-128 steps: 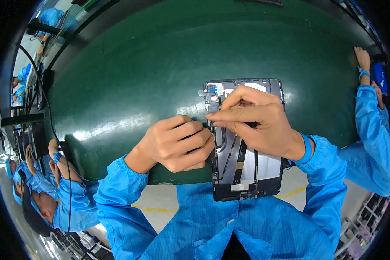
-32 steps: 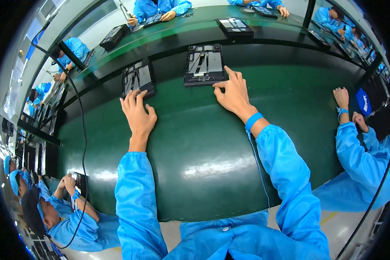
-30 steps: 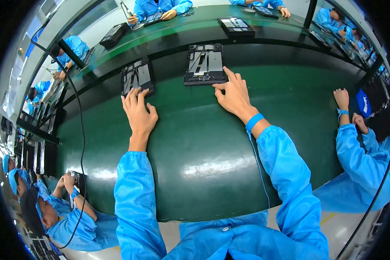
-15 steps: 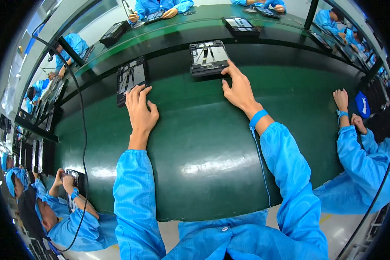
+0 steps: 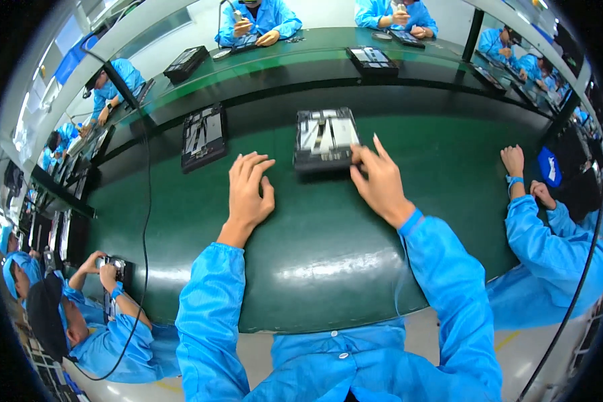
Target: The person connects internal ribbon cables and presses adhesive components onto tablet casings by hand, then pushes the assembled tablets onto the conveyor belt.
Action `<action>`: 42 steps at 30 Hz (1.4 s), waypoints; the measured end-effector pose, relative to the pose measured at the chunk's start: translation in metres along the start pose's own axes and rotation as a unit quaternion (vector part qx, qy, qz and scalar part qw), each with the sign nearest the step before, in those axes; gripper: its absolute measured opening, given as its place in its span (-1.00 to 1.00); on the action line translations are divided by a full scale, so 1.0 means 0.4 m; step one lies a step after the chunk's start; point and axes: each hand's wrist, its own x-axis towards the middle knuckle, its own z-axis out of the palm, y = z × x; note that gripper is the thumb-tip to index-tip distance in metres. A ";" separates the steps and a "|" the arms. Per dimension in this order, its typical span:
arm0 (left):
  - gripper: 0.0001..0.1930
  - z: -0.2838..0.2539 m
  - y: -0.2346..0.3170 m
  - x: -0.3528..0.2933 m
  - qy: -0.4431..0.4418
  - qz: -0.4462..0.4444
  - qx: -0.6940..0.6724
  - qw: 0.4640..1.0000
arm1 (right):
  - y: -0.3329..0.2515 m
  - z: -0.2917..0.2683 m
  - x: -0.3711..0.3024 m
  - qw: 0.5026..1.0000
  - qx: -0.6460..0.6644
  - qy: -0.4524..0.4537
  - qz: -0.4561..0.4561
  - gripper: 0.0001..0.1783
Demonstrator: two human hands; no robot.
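A black, thick stack of trays [image 5: 323, 159] with grey-silver panels and dark strips on top lies on the green table in front of me. Its near right corner is pinched between the thumb and fingers of my right hand [image 5: 382, 179], with the index finger raised. My left hand [image 5: 249, 191] hovers over or rests on the table, fingers spread and holding nothing. It is nearest to a second, similar black tray [image 5: 204, 137] at the left, which it does not touch. A blue band circles my right wrist, and its cord runs down beside the sleeve.
Further black stacks stand on the raised shelf [image 5: 275, 79] beyond, one at the left [image 5: 185, 63] and one at the right [image 5: 372, 61]. Co-workers in blue sit opposite and at both sides. A black cable [image 5: 147, 201] hangs at the left. A blue pouch [image 5: 549, 167] lies at the right.
The middle stack has come nearer to me with my right hand at its corner. My left hand has left the left tray and moved right, over the table.
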 end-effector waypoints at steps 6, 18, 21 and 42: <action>-0.54 -0.013 0.117 -0.027 -0.072 -0.089 -0.158 0.981 | -0.228 -0.256 -0.255 0.994 0.054 -0.095 0.004 -0.82; -0.32 -0.031 0.210 -0.061 -0.218 -0.092 -0.258 0.937 | -0.315 -0.382 -0.305 0.962 0.103 -0.244 -0.066 -0.80; -0.13 -0.053 0.189 -0.061 -0.279 -0.055 -0.290 0.914 | -0.255 -0.293 -0.247 0.988 0.082 -0.109 -0.075 -0.82; -0.01 -0.079 0.165 -0.044 -0.371 -0.035 -0.311 0.874 | -0.174 -0.082 -0.118 0.961 0.118 -0.181 0.175 -0.46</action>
